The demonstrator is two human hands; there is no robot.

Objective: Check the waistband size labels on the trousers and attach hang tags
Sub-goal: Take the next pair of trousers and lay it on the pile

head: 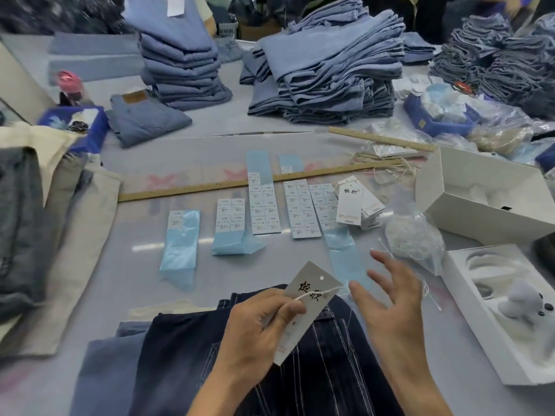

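The left hand (258,322) pinches a grey rectangular card hang tag (303,307) printed with black characters, together with a thin white string (318,293) lying across it, above dark navy denim trousers with white stitching (300,370) on the grey table (144,283). The right hand (390,304) hovers just beside the tag, fingers spread, grasping nothing. Sheets of white size stickers on pale blue backing (264,210) lie beyond.

Both forearms bare — left hand (255,322) and right hand (390,298) ungloved, seemingly ringless (view slightly blurred) — no sleeves visible.
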